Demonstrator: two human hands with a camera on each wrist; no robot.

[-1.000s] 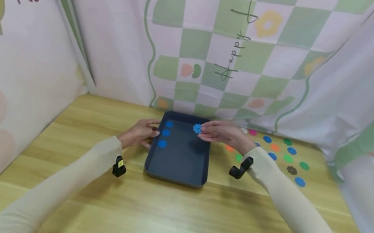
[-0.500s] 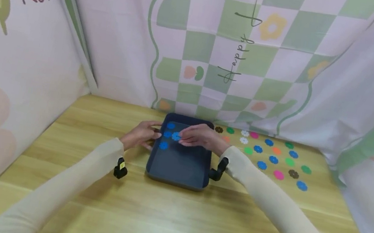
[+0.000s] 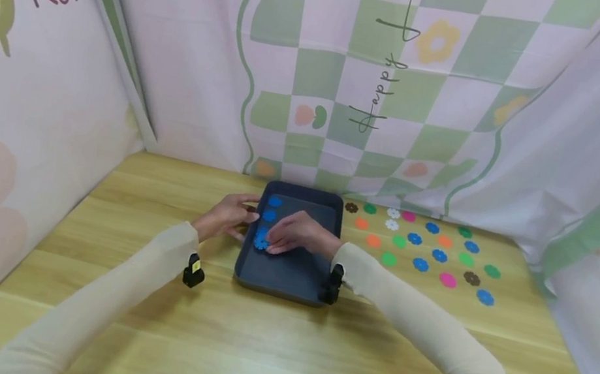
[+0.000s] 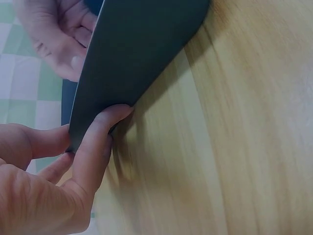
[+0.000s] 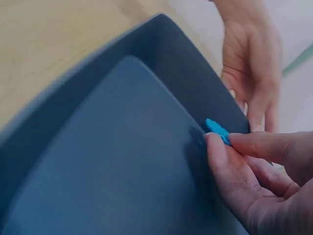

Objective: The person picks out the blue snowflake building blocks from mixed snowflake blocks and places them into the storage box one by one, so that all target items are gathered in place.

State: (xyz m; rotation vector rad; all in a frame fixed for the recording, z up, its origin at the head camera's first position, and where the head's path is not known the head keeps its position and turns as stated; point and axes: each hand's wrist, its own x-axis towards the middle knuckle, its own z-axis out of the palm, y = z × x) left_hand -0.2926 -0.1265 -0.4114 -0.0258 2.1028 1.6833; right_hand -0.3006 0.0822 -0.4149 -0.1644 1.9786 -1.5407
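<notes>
A dark grey rectangular tray [image 3: 284, 280] lies on the table, with blue flower-shaped discs [image 3: 269, 215] in a column along its left side. My right hand [image 3: 297, 234] reaches into the tray and pinches another blue flower-shaped disc [image 5: 217, 131] between thumb and fingertips, close to the left wall. In the head view this held disc overlaps the lowest one of the column. At the tray's left rim, my left hand [image 3: 226, 214] holds the wall; the left wrist view has its fingers [image 4: 93, 142] against the outer face and others at the edge.
Several loose flower-shaped discs in blue, green, orange, pink, white and brown lie on the wooden table right of the tray, among them a pink disc [image 3: 448, 280] and a brown disc [image 3: 472, 279]. A patterned curtain [image 3: 363, 92] hangs behind the table.
My right hand has carried the blue disc leftward across the tray, then down along the column toward its lowest disc. My left hand keeps its place at the rim.
</notes>
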